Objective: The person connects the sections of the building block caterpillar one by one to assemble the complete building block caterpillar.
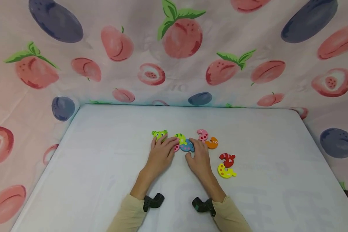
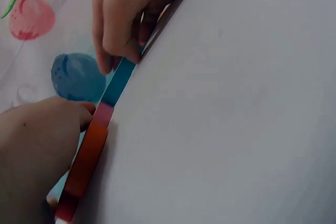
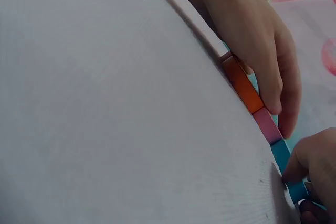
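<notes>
White table (image 1: 90,161), side edges (image 1: 47,167) distant: right fingers (image 1: 200,146) pinch blue piece (image 1: 186,147), left fingers (image 1: 169,141) outstretched.

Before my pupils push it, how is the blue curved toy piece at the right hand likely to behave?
The blue curved toy piece is probably stiff; its edge looks thick and clean-cut in both wrist views. Being flat-shaped, it would likely slide rather than roll. Pushed left, it might nudge the lime-green striped piece, which it appears to touch.

Smooth, painted-looking puzzle pieces (image 1: 186,147); matt, printed cloth backdrop (image 1: 179,72).
</notes>
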{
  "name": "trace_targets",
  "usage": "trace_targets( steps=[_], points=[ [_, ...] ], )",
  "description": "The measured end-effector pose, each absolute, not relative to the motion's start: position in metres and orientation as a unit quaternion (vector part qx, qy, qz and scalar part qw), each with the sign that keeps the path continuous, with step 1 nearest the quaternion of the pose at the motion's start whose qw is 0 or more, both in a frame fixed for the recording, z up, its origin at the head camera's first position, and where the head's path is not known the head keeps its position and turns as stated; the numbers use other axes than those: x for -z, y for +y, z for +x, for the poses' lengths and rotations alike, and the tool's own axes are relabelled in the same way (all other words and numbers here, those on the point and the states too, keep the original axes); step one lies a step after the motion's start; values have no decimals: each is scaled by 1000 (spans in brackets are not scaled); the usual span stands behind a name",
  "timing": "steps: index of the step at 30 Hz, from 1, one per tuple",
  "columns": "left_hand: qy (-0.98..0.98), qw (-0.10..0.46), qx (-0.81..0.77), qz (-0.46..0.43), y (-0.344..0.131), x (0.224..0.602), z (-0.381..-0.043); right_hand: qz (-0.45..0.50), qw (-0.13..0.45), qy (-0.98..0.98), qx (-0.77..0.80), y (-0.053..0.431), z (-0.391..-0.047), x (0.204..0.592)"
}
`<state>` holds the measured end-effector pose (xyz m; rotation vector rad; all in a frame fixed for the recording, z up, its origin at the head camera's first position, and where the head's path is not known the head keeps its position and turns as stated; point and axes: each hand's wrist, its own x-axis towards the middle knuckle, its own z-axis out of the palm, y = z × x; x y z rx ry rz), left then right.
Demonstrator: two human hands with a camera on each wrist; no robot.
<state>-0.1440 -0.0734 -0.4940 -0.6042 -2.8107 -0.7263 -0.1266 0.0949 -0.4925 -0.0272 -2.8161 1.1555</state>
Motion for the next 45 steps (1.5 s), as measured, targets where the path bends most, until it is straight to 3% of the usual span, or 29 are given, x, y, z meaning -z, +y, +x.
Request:
trace_targets(
  steps=[12, 45],
  points=[
    [-949, 109, 273, -117, -47, 494, -141, -21, 21, -908, -418, 102, -117, 491],
    [-945, 119, 279, -123, -47, 496, -142, -20, 9, -896, -444, 115, -102, 478]
  ],
)
